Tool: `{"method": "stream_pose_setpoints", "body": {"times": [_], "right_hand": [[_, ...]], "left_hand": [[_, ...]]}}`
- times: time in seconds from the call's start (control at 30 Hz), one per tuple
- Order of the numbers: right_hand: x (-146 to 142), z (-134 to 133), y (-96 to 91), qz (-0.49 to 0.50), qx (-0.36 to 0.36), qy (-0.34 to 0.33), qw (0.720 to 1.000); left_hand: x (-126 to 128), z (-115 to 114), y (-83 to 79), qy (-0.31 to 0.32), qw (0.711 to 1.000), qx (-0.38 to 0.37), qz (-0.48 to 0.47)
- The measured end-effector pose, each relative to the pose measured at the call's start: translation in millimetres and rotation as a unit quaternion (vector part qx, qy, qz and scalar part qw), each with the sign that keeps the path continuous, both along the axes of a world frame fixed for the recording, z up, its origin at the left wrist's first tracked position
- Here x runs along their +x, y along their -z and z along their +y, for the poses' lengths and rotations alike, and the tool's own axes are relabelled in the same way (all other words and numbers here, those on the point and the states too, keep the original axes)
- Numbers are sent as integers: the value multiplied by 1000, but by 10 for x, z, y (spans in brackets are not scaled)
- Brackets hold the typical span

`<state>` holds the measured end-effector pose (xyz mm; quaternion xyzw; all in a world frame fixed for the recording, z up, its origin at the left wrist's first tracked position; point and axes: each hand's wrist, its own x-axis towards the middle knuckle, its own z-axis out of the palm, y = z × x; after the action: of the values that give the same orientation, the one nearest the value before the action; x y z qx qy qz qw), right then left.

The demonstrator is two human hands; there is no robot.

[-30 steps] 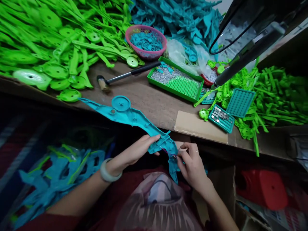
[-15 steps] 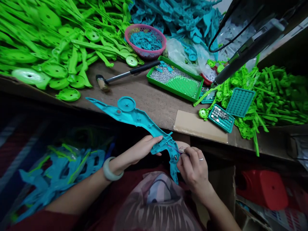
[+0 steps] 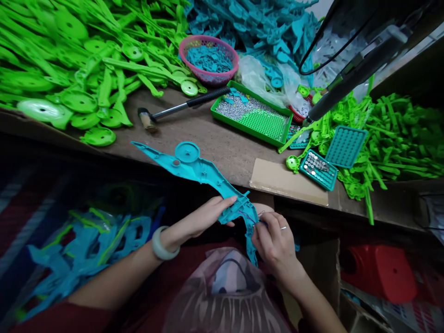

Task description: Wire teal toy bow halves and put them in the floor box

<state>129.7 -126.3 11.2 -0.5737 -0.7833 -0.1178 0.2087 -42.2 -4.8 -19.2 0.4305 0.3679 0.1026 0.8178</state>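
My left hand grips a long blue plastic shell half, its thumb on top near the middle and fingers beneath. The shell's ribbed inner side faces up, with a round disc part near its far-left end. My right hand is closed in a pinch at the shell's near-right end, touching or almost touching it. A thin silvery piece shows between its fingers; the fingers hide most of it, so I cannot tell its kind. Thin dark wires run along the shell's inside towards the right fingertips.
On the bench lie a hammer, a green tray of small metal pieces, a pink basket, cardboard and a teal tray of round metal pieces. Green parts and blue parts are heaped behind. An electric driver hangs at right.
The shell has shifted slightly right and down at its far-left end. My right hand has moved a little left, closer to the shell, covering the small metal part seen there before.
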Motion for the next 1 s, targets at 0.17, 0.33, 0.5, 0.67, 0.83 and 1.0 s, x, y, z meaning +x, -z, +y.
{"method": "stream_pose_setpoints", "body": {"times": [0.17,0.33,0.5,0.67,0.83,1.0], "right_hand": [[-31,-19,174,110,9,37,993],[-44,-76,388,227,-2,88,970],[-95,-74,541,307,12,112,945],[-157,-112,572,324,41,128,936],[-205,-119,577,263,81,106,955],[-192,-113,607,297,69,139,942]], "left_hand": [[-11,-19,0,-1,1000,-14,-14],[-29,-52,9,-66,997,-44,-18],[-59,-56,62,-77,994,-75,-20],[-74,-95,127,-90,991,-99,-28],[-40,-143,143,-90,990,-102,-35],[-2,-162,124,-91,989,-110,-36]]}}
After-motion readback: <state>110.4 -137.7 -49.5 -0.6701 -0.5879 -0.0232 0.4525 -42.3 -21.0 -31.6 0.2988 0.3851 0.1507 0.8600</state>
